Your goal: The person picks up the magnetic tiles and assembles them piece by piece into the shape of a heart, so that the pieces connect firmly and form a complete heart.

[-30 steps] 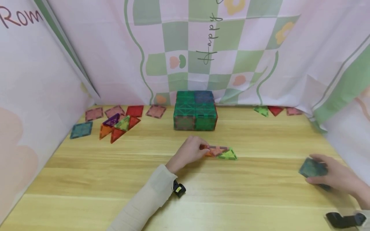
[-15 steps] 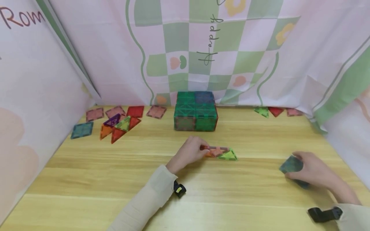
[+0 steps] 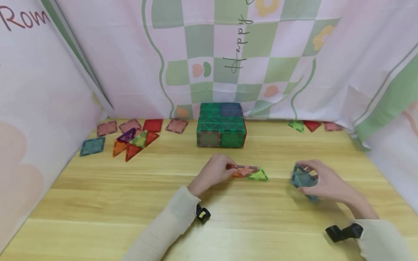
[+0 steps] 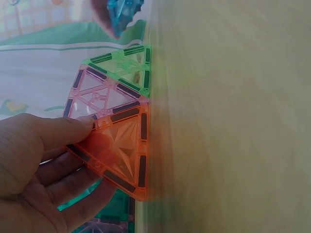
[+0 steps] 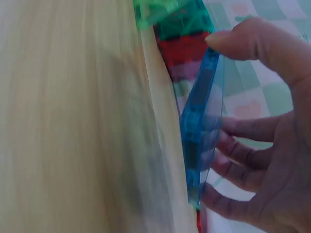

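Upright near the middle of the table stands a row of three triangular magnetic tiles: an orange tile (image 4: pixel 119 150), a pink tile (image 4: pixel 99 94) and a light green tile (image 3: pixel 258 175). My left hand (image 3: pixel 215 169) pinches the orange tile, its thumb on the near face and fingers behind. To the right of the row, my right hand (image 3: pixel 328 183) grips a clear blue square magnetic tile (image 5: pixel 193 126) by its edges, thumb on one corner and fingers on the far side. The blue tile is tilted and apart from the green one.
Behind the row stands a box of green, blue and red tiles (image 3: pixel 221 136) against the curtain (image 3: pixel 274 79). Several loose tiles lie at the back left, including a red square (image 3: pixel 152 125) and a blue square (image 3: pixel 92 146). A red triangle (image 3: pixel 311 125) lies back right.
My right hand has moved left across the table with the blue tile, closer to the row. The left hand and the triangular tiles have stayed in place.
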### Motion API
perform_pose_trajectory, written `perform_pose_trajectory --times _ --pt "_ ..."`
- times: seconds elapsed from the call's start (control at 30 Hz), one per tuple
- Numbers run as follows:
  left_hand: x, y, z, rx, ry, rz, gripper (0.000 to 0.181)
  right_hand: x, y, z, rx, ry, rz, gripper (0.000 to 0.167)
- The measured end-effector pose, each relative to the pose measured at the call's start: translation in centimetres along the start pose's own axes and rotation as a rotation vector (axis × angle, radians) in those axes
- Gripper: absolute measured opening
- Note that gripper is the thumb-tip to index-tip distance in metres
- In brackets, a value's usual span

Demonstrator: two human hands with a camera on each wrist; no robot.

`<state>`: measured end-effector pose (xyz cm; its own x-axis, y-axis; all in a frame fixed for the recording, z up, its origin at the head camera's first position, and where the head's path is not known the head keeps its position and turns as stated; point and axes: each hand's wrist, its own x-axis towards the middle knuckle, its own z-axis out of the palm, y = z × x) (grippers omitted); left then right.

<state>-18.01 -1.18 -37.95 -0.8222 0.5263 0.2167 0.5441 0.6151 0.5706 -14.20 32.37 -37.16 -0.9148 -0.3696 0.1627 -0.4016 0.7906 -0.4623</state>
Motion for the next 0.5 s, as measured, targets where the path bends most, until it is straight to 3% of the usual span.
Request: perform_pose_trajectory --times 0.17,0.5 --pt "0.1 0.0 0.1 0.001 -0.001 0.004 0.010 1.2 -1.4 1.0 0.066 0.002 -0.111 0.074" --pt "0.1 -0.1 0.1 0.000 0.000 -0.001 0.011 2.3 -2.8 2.1 0.127 -0.051 -0.224 0.071"
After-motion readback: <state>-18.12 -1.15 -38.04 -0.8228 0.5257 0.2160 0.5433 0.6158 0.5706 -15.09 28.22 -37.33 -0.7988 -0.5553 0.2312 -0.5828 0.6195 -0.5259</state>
